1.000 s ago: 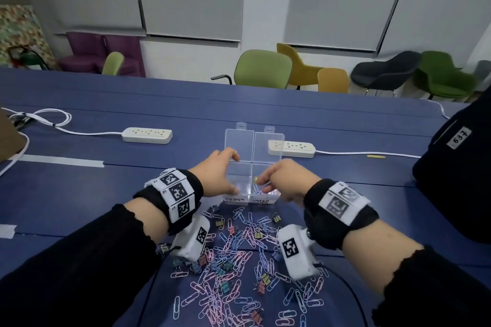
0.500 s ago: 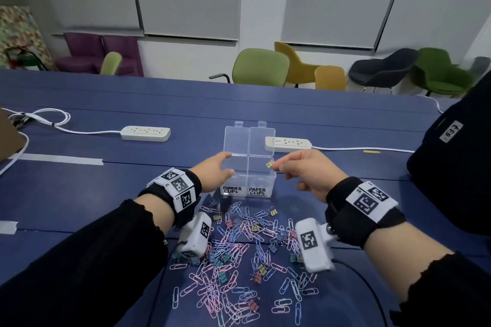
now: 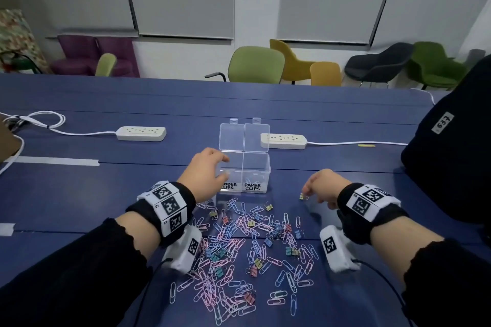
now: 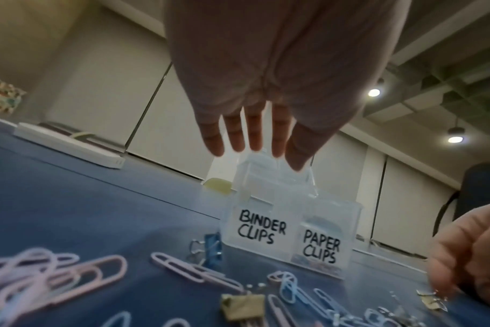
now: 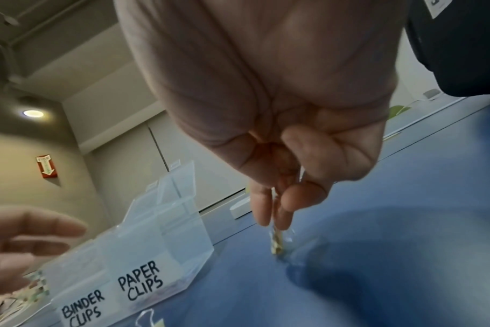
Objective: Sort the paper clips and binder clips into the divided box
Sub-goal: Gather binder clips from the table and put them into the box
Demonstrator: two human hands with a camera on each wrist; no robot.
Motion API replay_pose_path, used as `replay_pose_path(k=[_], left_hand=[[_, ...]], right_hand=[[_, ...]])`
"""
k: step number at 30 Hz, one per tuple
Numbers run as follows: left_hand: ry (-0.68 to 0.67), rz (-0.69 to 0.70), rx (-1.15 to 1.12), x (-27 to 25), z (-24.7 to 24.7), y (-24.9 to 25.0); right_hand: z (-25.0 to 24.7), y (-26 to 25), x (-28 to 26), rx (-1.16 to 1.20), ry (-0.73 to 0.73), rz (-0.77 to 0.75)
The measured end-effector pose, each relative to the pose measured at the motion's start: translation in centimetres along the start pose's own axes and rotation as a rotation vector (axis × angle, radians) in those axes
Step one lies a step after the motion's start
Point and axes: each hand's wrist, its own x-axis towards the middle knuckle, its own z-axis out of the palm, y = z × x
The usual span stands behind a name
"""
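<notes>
The left hand (image 3: 206, 174), fingers extended and holding nothing, rests against the divided box (image 3: 255, 167) apparently to steady it, while the right hand (image 3: 322, 186) pinches a yellow binder clip (image 3: 303, 196) just right of the box (destined, presumably, for the BINDER CLIPS side).

Before you, the blue table (image 3: 79, 194), clear divided plastic box (image 3: 256, 167) centre, scattered pastel clips (image 3: 247, 247) near, two white power strips (image 3: 141, 133) far.

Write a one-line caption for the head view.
Left hand steadies the divided box; right hand pinches a yellow binder clip.
</notes>
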Motion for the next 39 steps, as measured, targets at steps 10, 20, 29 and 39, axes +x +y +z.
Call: replay_pose_path(k=[10, 20, 29, 39], left_hand=[[-0.032, -0.052, 0.095, -0.7, -0.3, 1.0], [-0.191, -0.009, 0.144, -2.0, 1.0, 3.8], [-0.292, -0.074, 0.182, -1.8, 1.1, 3.7], [-0.492, -0.092, 0.317, -0.9, 3.5, 5.8]], right_hand=[[1.2, -0.2, -0.9, -0.319, 0.011, -0.087], [4.8, -3.1, -1.9, -0.438, -0.054, -0.041], [5.3, -4.1, -1.9, -0.525, -0.021, -0.052], [6.2, -4.4, -1.9, -0.613, -0.088, -0.092]])
